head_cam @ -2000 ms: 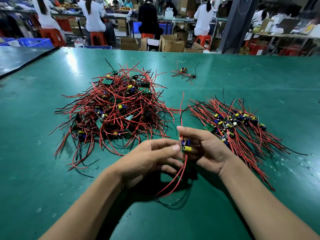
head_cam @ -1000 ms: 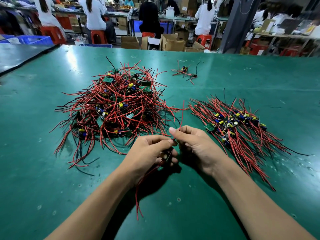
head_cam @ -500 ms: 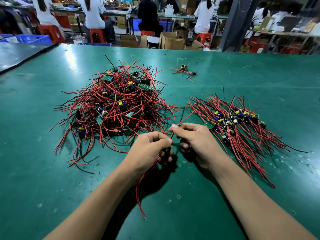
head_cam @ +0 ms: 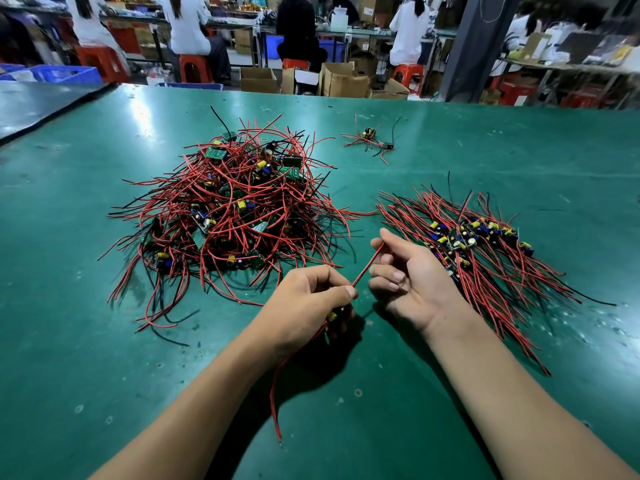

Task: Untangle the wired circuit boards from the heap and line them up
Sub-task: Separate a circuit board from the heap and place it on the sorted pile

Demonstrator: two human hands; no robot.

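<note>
A tangled heap of wired circuit boards, red and black leads around small green boards, lies left of centre on the green table. To the right is a row of lined-up boards with their leads fanned out. My left hand grips one small board; only its yellow capacitor shows under the fingers. One red lead runs taut from that hand up to my right hand, which pinches its far end. Another red lead trails down toward me.
Two loose wired boards lie apart at the back of the table. Beyond the far edge are cardboard boxes, red stools and seated people at benches. A dark pillar stands at the back right.
My right hand has slid out along the red lead to its tip and drawn it straight, so my hands are now further apart. My left hand keeps hold of the board.
</note>
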